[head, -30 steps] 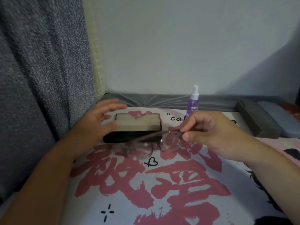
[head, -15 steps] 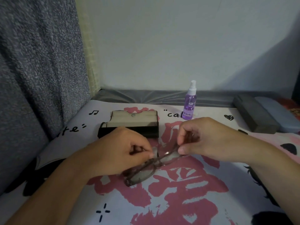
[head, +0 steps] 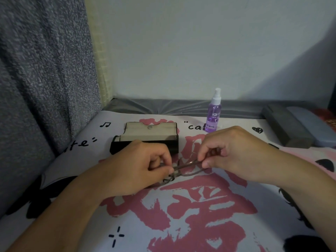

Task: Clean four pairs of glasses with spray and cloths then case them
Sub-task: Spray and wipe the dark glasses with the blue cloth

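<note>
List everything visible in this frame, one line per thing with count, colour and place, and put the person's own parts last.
glasses: one pair, dark thin frame, held low over the printed cloth between both hands
open case: one, black with a beige lining, lid up, behind the left hand
spray bottle: one, purple liquid with a white nozzle, upright at the back, right of the open case
closed cases: two, dark grey and blue-grey, side by side at the far right
printed cloth: one, white with pink and black print, covering the surface
curtain: one, speckled grey, along the left
wall: pale, behind everything
left hand: one, pinching the left end of the glasses
right hand: one, pinching the right end of the glasses
</note>
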Demonstrator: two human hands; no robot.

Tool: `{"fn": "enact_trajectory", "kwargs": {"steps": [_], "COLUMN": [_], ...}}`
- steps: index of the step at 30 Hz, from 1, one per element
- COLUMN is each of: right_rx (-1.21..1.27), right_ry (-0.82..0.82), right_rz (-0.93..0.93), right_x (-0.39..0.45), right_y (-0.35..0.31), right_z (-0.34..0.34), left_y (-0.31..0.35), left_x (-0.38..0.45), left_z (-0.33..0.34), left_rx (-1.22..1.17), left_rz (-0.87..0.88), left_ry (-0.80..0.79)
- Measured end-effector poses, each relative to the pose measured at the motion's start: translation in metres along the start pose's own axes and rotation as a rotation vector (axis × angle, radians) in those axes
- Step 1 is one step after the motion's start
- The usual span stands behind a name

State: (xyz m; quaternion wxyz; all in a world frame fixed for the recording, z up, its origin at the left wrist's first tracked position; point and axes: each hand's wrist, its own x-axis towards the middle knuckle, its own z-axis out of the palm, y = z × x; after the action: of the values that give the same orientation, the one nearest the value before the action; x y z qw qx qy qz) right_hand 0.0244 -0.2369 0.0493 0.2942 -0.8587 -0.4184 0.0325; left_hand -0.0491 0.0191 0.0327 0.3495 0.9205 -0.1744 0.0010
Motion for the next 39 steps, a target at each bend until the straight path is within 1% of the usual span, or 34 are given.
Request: {"fn": "enact_trajectory", "kwargs": {"steps": [4, 7, 9, 11, 12, 14, 15, 17, 18, 20, 21, 23, 24, 25, 26, 28, 29, 30, 31, 32, 33, 34, 35, 37, 38, 39], "right_rx": [-0.003, 0.0, -0.014, -0.082, -0.124, -0.155, -0.143, -0.098, -0.051, 0.081, 0.133, 0.147, 0.127, 0.12, 0.133, 0.183, 0.17, 0.111, 0.029, -0.049, -0.109, -0.158, -0.216, -0.387, -0.478, -0.53], "right_ry": [0.012, 0.026, 0.037, 0.047, 0.079, 0.235, 0.343, 0.556, 0.647, 0.786, 0.81, 0.744, 0.679, 0.611, 0.538, 0.388, 0.309, 0.229, 0.159, 0.108, 0.084, 0.073, 0.061, 0.006, -0.004, 0.032], "right_rz": [-0.01, -0.008, 0.012, 0.009, 0.001, 0.008, 0.025, 0.126, 0.203, 0.347, 0.401, 0.452, 0.466, 0.484, 0.506, 0.549, 0.574, 0.599, 0.628, 0.656, 0.677, 0.695, 0.714, 0.724, 0.707, 0.654], "right_x": [-0.001, -0.001, -0.002, -0.003, -0.003, -0.002, -0.002, 0.0, 0.0, -0.001, -0.004, -0.015, -0.022, -0.03, -0.037, -0.051, -0.057, -0.062, -0.064, -0.065, -0.064, -0.062, -0.058, -0.045, -0.035, -0.025], "right_y": [-0.001, 0.001, 0.003, 0.006, 0.007, 0.006, 0.004, 0.0, -0.003, -0.004, -0.003, -0.001, 0.001, 0.002, 0.004, 0.004, 0.005, 0.007, 0.008, 0.009, 0.011, 0.012, 0.012, 0.008, 0.004, -0.002], "right_z": [0.0, 0.0, -0.001, 0.0, 0.0, 0.0, -0.001, -0.002, -0.003, -0.006, -0.007, -0.013, -0.015, -0.019, -0.023, -0.034, -0.039, -0.044, -0.049, -0.052, -0.055, -0.058, -0.06, -0.063, -0.062, -0.058], "left_y": [0.0, -0.002, -0.001, -0.003, -0.004, -0.008, -0.008, -0.005, -0.003, 0.002, 0.002, 0.0, -0.001, -0.003, -0.004, -0.012, -0.018, -0.027, -0.036, -0.045, -0.053, -0.057, -0.059, -0.061, -0.063, -0.063], "left_x": [0.0, 0.0, 0.0, 0.002, 0.003, 0.005, 0.005, 0.004, 0.003, 0.001, -0.001, -0.004, -0.004, -0.004, -0.002, 0.004, 0.008, 0.012, 0.016, 0.017, 0.018, 0.017, 0.015, 0.011, 0.009, 0.009], "left_z": [0.0, -0.001, -0.004, -0.009, -0.012, -0.019, -0.021, -0.02, -0.017, -0.01, -0.008, -0.005, -0.004, -0.002, -0.001, -0.002, -0.005, -0.009, -0.014, -0.019, -0.024, -0.027, -0.029, -0.03, -0.029, -0.03], "left_rx": [0.007, 0.019, -0.051, -0.219, -0.303, -0.444, -0.504, -0.573, -0.588, -0.597, -0.594, -0.569, -0.53, -0.446, -0.324, -0.065, 0.039, 0.109, 0.156, 0.164, 0.127, 0.061, -0.022, -0.139, -0.151, -0.154], "left_rz": [0.021, 0.069, 0.062, 0.008, -0.016, -0.029, -0.03, -0.023, 0.0, 0.081, 0.122, 0.167, 0.175, 0.187, 0.196, 0.168, 0.119, 0.042, -0.056, -0.168, -0.285, -0.391, -0.461, -0.486, -0.464, -0.441], "left_ry": [-0.011, 0.074, 0.217, 0.429, 0.525, 0.652, 0.68, 0.664, 0.619, 0.47, 0.375, 0.205, 0.164, 0.174, 0.238, 0.487, 0.608, 0.69, 0.722, 0.695, 0.626, 0.532, 0.433, 0.305, 0.288, 0.286]}}
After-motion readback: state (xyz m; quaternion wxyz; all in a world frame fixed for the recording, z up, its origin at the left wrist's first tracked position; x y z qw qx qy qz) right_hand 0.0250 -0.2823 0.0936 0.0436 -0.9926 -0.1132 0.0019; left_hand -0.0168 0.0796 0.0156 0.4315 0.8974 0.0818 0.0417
